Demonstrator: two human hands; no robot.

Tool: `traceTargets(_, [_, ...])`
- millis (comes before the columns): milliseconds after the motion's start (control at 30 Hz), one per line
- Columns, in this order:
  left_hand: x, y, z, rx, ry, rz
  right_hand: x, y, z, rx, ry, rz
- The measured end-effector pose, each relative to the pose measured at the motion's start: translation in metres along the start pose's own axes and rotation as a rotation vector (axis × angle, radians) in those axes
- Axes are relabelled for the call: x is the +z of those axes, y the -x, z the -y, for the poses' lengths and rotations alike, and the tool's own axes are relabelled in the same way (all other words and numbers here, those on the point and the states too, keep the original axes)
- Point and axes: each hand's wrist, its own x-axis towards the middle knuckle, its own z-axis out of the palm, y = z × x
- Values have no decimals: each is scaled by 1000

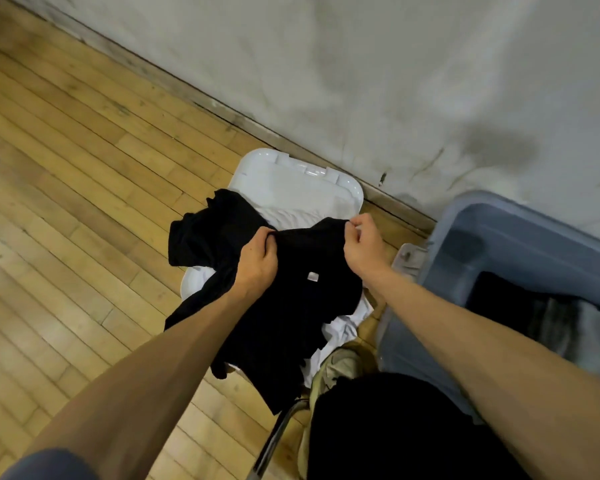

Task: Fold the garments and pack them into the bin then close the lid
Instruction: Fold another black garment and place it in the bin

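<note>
Head view, looking down at a wood floor by a scuffed white wall. Both hands hold a black shirt up in the air above a white lid, which lies flat on the floor w/ white cloth heaped on it. Left hand grips a bunch of fabric near the collar; right hand pinches the top edge. Hands are apart, shirt stretched between them, the rest hanging crumpled. A small white tag shows at mid-shirt. To the right sits a blue-grey bin, open, w/ dark and grey clothes already inside. Progress, as a judgement: partway. Some items look packed; the shirt isn't folded yet, the white cloth is still out, and the lid is off, so folding, packing and closing remain.
</note>
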Motion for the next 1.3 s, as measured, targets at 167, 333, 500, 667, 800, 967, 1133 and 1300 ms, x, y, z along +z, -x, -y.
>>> traceTargets(167, [-57,12,-75,159,34,-25,-47,39,90,-111,-19,-2])
traceTargets(333, [-103,39,-145,314,16,-41,-105,86,167,-227,-66,-112])
traceTargets(500, [-133,76,-216,444,60,-35,-166,145,235,-298,-117,-172])
traceTargets(667, [-150,112,-286,591,149,28,-228,208,277,-353,-115,-243])
traceTargets(800, [-142,137,-334,684,177,112,-275,260,297,-420,-64,-241])
traceTargets(967, [-124,177,-398,861,123,311,-319,314,310,-450,83,-202])
traceTargets(1133, [-104,198,-453,815,216,444,-368,344,307,-446,162,-271])
traceTargets(1300, [-98,222,-493,691,488,382,-415,357,285,-449,235,-537])
